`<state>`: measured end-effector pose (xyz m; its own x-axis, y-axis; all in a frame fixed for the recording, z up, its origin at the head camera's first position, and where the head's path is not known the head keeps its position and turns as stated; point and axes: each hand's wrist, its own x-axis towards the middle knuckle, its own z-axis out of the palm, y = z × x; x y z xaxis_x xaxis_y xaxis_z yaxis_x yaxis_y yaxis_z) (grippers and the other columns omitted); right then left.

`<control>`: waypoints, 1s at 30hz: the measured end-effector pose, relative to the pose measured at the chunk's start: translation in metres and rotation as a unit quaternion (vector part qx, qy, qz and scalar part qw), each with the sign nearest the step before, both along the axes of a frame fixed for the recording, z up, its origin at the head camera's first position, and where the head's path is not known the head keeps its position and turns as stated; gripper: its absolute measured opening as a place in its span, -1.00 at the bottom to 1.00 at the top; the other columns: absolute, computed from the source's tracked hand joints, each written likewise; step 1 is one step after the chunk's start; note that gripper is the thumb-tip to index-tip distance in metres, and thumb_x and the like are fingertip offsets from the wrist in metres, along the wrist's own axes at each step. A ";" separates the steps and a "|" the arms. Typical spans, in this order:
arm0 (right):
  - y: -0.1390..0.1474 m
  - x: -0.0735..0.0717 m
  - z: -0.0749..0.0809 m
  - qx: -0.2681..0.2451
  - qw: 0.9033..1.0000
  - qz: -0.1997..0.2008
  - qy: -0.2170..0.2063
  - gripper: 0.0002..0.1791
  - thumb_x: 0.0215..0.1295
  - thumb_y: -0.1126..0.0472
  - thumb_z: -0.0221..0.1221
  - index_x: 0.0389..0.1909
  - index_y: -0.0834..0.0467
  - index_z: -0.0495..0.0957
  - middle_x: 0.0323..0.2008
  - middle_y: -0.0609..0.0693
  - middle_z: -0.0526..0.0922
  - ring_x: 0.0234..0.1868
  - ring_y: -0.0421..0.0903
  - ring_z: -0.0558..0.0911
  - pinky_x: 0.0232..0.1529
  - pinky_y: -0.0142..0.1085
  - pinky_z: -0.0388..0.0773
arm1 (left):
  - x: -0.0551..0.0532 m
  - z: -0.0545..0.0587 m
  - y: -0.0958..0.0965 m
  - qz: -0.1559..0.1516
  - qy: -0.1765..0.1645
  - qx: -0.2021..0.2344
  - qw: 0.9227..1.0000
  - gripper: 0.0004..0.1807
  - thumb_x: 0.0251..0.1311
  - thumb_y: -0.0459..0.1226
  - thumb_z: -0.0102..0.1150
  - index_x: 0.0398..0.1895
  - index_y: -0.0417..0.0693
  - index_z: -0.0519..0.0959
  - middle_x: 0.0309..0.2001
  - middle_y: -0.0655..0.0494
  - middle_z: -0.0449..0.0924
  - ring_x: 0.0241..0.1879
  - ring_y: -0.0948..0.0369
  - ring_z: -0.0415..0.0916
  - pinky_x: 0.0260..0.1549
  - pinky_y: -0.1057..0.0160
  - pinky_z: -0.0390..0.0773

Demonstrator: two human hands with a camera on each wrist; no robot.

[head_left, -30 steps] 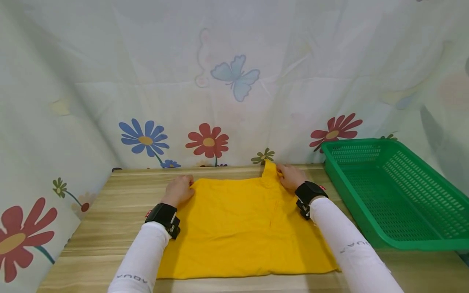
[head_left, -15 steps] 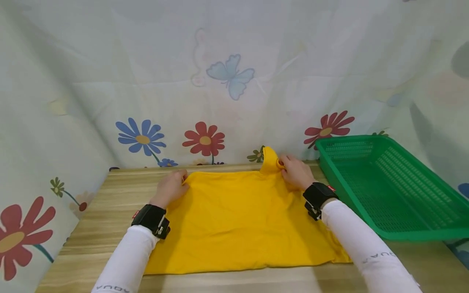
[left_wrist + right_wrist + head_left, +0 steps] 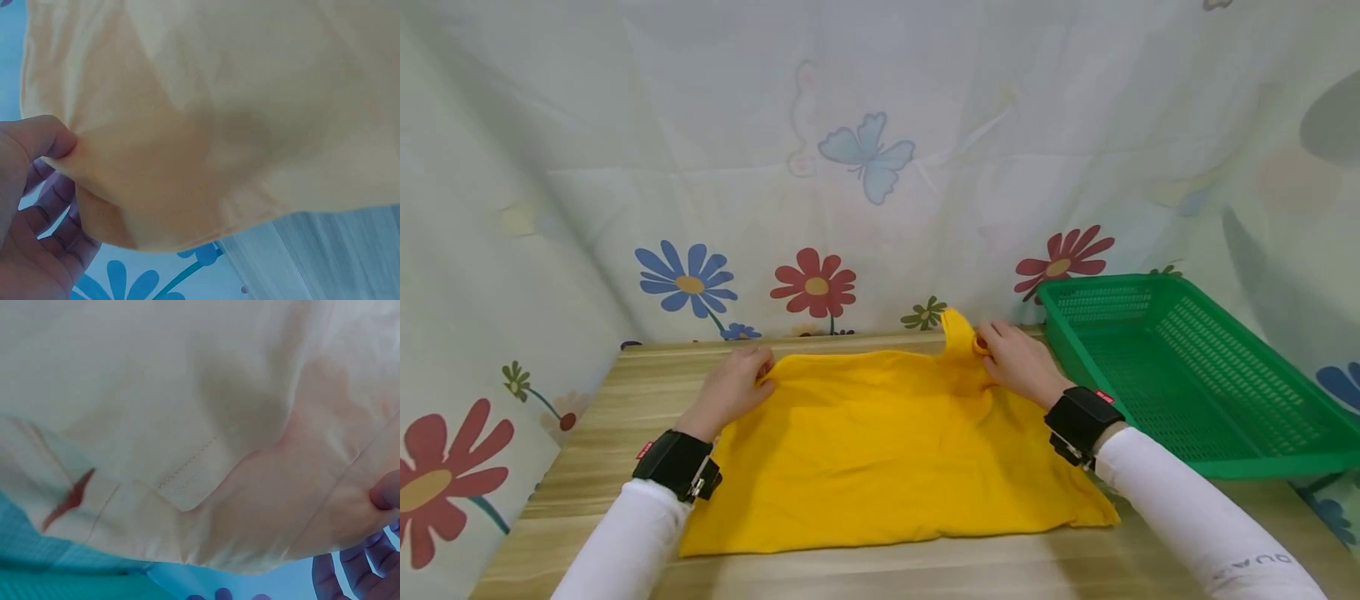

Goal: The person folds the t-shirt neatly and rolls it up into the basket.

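A yellow garment (image 3: 857, 458) is spread over the wooden table, with a collar-like band (image 3: 957, 332) standing up at its far edge. My left hand (image 3: 727, 389) pinches the far left corner between thumb and fingers; in the left wrist view the thumb (image 3: 53, 137) presses on the cloth. Beside the band, my right hand (image 3: 1018, 360) pinches the far edge of the garment. Only that hand's fingertips and thumb (image 3: 387, 490) show in the right wrist view, along with stitched seams (image 3: 187, 464) in the cloth. The far edge is slightly raised between both hands.
To the right stands a green plastic basket (image 3: 1078, 350) with perforated walls, close to my right hand and forearm. A flower-printed curtain (image 3: 880, 250) hangs behind the table (image 3: 587, 458). Bare wood shows left of the garment and along its near side.
My hands have moved apart, the left one leftward and the right one slightly rightward, each keeping its pinch. The garment's near left corner has shifted left. The head view has turned a little right.
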<state>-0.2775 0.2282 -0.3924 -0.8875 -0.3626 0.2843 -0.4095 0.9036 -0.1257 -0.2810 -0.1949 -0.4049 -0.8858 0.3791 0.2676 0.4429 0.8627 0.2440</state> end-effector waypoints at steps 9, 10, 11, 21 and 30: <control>0.002 0.036 -0.006 0.009 1.000 0.008 -0.008 -0.70 0.08 0.23 0.35 -0.27 0.13 0.41 -0.38 0.02 0.41 -0.42 -0.07 0.40 -0.37 -0.27 0.51 | 0.025 -0.003 -0.009 -0.023 0.004 -0.024 0.999 -0.73 -0.06 -0.36 0.42 -0.35 -0.08 0.48 -0.47 0.09 0.33 -0.41 0.14 0.29 -0.37 0.25 0.38; 0.003 0.039 -0.009 0.012 1.000 0.010 -0.005 -0.70 0.07 0.24 0.36 -0.29 0.13 0.41 -0.40 0.01 0.40 -0.44 -0.08 0.38 -0.40 -0.29 0.49 | 0.028 -0.005 -0.009 -0.026 0.001 -0.027 0.999 -0.72 -0.08 -0.36 0.43 -0.35 -0.07 0.49 -0.47 0.09 0.34 -0.42 0.15 0.29 -0.36 0.25 0.40; 0.003 0.042 -0.012 0.013 1.000 0.014 -0.003 -0.69 0.05 0.25 0.37 -0.30 0.13 0.40 -0.41 0.00 0.39 -0.45 -0.08 0.37 -0.43 -0.31 0.47 | 0.030 -0.006 -0.010 -0.029 -0.003 -0.031 0.999 -0.72 -0.09 -0.36 0.44 -0.36 -0.06 0.49 -0.47 0.10 0.34 -0.42 0.15 0.29 -0.36 0.26 0.42; 0.006 0.067 -0.042 0.062 0.996 0.066 0.015 -0.63 -0.04 0.23 0.41 -0.38 0.11 0.35 -0.50 -0.07 0.28 -0.53 -0.13 0.31 -0.52 -0.36 0.33 | 0.044 -0.031 -0.018 -0.048 -0.048 -0.059 0.996 -0.72 -0.08 -0.38 0.42 -0.39 -0.01 0.47 -0.49 0.16 0.32 -0.43 0.19 0.28 -0.36 0.27 0.42; 0.007 0.083 -0.039 0.085 0.993 0.080 -0.036 -0.65 -0.01 0.16 0.40 -0.34 0.09 0.39 -0.46 -0.08 0.31 -0.48 -0.13 0.31 -0.44 -0.35 0.35 | 0.054 -0.034 -0.020 -0.063 -0.060 -0.069 0.994 -0.72 -0.09 -0.31 0.44 -0.38 0.03 0.48 -0.47 0.21 0.35 -0.41 0.21 0.28 -0.35 0.26 0.42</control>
